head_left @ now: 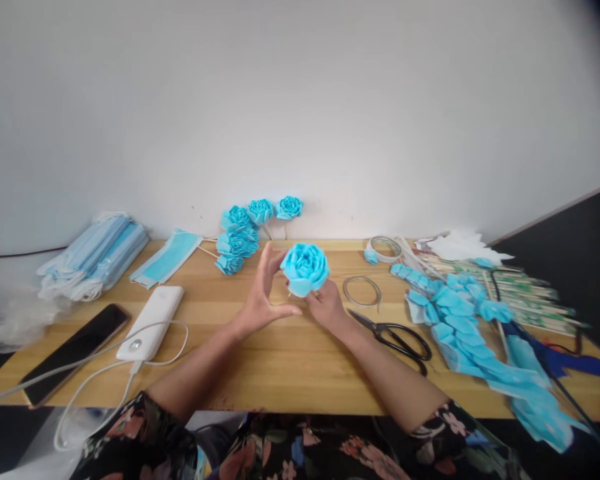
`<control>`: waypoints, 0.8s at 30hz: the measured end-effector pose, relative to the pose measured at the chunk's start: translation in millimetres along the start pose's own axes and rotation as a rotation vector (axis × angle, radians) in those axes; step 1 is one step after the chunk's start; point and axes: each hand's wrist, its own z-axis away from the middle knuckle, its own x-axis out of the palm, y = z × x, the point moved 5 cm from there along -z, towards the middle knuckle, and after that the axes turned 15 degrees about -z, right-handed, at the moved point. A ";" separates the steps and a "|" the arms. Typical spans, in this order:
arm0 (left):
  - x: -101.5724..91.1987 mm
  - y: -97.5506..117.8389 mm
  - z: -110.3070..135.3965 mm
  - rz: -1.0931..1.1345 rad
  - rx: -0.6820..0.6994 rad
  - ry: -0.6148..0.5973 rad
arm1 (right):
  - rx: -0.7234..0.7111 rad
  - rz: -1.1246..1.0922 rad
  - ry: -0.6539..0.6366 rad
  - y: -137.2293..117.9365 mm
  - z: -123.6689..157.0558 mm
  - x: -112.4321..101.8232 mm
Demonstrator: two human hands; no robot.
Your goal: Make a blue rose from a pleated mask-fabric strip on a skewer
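A blue handmade flower [305, 269] with layered petals is held up over the middle of the table, facing me. My right hand [327, 305] is closed below the bloom, apparently around its stem, which is mostly hidden. Beside the flower on the left, my left hand [269, 290] is open, its thumb and fingers spread in a curve. Whether its fingertips touch the petals behind the bloom I cannot tell. Several finished blue flowers [237, 241] on thin sticks lie or lean near the wall, beyond my left hand.
Black scissors [397, 337] and a wire coil [362, 291] lie right of my hands. Farther right are blue petal pieces [455, 313], a tape roll [386, 249] and a blue glue gun [560, 360]. Face masks [97, 257], a phone [77, 353] and a white power bank [151, 323] with cable occupy the left.
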 end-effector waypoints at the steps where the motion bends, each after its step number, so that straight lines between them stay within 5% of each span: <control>1: -0.3 -4.1 -0.2 0.027 -0.018 0.011 | 0.051 -0.065 -0.005 -1.3 -1.4 0.0; 10: -9.4 -19.5 -0.7 0.215 -0.226 0.130 | 0.396 -0.582 -0.097 3.7 -3.3 11.5; 24: -4.8 -29.1 -4.6 0.499 -0.409 0.055 | 0.507 -0.563 -0.324 8.8 7.4 29.4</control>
